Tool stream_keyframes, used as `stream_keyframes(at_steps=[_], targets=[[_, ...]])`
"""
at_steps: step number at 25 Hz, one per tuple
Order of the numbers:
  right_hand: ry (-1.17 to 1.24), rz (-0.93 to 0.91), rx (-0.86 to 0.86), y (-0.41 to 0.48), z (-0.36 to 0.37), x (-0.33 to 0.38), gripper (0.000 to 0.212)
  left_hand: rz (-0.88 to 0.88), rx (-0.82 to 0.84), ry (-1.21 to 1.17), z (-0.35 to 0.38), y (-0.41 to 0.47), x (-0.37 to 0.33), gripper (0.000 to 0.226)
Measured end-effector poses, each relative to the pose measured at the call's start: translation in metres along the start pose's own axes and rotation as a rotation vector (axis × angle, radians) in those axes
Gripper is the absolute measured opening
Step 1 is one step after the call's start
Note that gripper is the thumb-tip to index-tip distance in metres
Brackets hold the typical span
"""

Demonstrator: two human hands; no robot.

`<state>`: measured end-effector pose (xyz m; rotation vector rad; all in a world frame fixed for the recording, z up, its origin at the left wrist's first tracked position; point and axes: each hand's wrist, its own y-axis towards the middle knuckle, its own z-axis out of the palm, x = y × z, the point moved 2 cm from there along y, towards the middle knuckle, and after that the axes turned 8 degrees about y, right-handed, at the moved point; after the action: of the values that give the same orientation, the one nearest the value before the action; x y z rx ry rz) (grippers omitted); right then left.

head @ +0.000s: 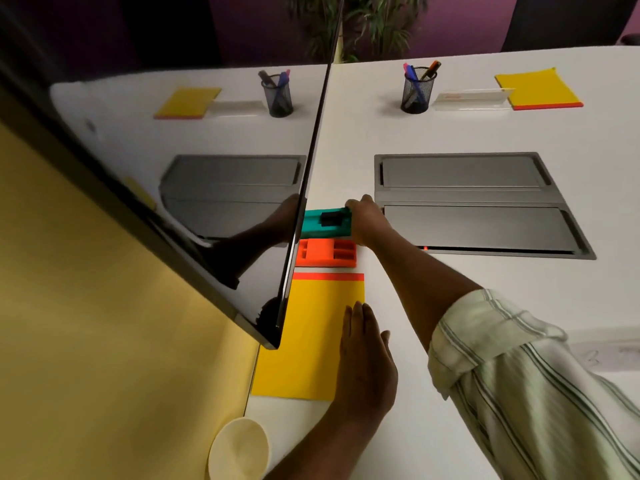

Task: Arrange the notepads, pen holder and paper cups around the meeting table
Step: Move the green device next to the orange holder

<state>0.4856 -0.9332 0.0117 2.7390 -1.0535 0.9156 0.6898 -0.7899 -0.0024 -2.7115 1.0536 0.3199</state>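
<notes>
A yellow notepad (308, 337) with an orange strip lies at the near left of the white table (415, 306), beside a dark screen. My left hand (367, 355) rests flat on its right edge, fingers straight. Just beyond it sits an orange tray (327, 252), and past that a teal holder (323, 221) with a black piece on top. My right hand (365, 216) grips the teal holder's right end. At the far side stand a black mesh pen holder (417, 90) with pens and another yellow notepad (538, 88). A pale paper cup (239, 448) sits at the near left edge.
A large dark screen (173, 168) slants along the table's left side and mirrors the table. A grey cable hatch (478, 202) is set into the table's middle. A clear name stand (472, 98) lies between the far pen holder and notepad. A plant (363, 22) stands behind the table.
</notes>
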Motion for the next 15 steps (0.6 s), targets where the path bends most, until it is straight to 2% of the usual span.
stream_keyframes(at_steps=[7, 11, 13, 15], targets=[[0.027, -0.065, 0.023, -0.007, 0.013, -0.004, 0.054, 0.033, 0.085, 0.049, 0.007, -0.008, 0.007, 0.073], [-0.015, -0.107, 0.091, -0.013, 0.009, -0.003, 0.066, -0.013, 0.041, 0.099, 0.014, -0.015, 0.015, 0.069], [-0.021, -0.107, 0.092, -0.019, 0.005, -0.002, 0.072, -0.030, 0.106, 0.024, 0.010, -0.008, 0.012, 0.067], [-0.020, -0.110, 0.048, -0.029, 0.000, -0.002, 0.072, -0.002, 0.132, -0.032, -0.001, -0.003, 0.009, 0.051]])
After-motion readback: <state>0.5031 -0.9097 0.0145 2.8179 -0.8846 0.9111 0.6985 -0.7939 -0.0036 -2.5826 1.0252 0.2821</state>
